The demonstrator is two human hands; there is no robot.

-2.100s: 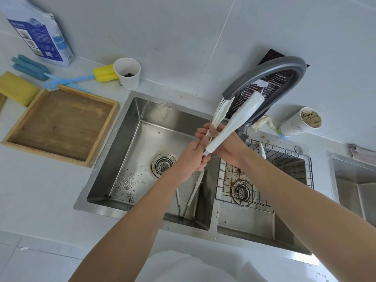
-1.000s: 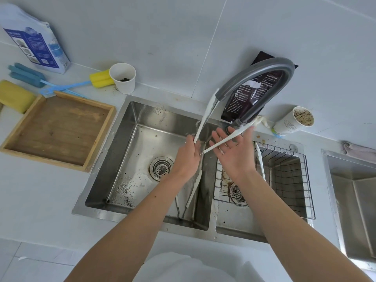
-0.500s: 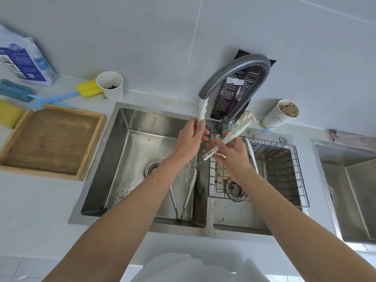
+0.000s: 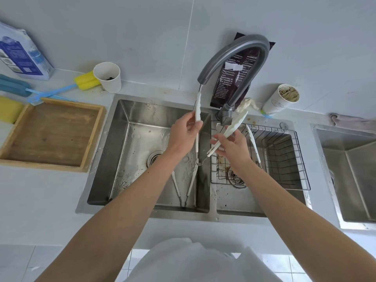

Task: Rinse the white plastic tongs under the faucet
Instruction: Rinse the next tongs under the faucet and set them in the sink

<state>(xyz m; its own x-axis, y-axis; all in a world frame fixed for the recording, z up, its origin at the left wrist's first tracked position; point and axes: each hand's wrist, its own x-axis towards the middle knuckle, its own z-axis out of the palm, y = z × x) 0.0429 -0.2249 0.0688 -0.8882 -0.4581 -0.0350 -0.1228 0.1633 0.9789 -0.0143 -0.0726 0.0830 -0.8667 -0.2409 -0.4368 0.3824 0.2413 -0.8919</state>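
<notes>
I hold the white plastic tongs (image 4: 234,127) spread wide over the divider of the steel double sink (image 4: 122,123). My left hand (image 4: 184,135) pinches one arm, which stands upright with its tip right under the spout of the grey curved faucet (image 4: 236,53), where a thin stream of water meets it. My right hand (image 4: 232,146) grips the other arm, which slants up to the right toward the faucet base. The wire hinge hangs low between my wrists.
A second pair of tongs (image 4: 184,186) lies in the left basin and a third (image 4: 254,147) leans in the wire rack (image 4: 293,159) of the right basin. A wooden tray (image 4: 50,133), paper cups (image 4: 107,76), brushes (image 4: 50,90) and a dark pouch (image 4: 234,82) flank the sink.
The tongs' arms have been spread further apart. My left hand has brought its arm upright under the spout, and my right hand has closed around the other arm.
</notes>
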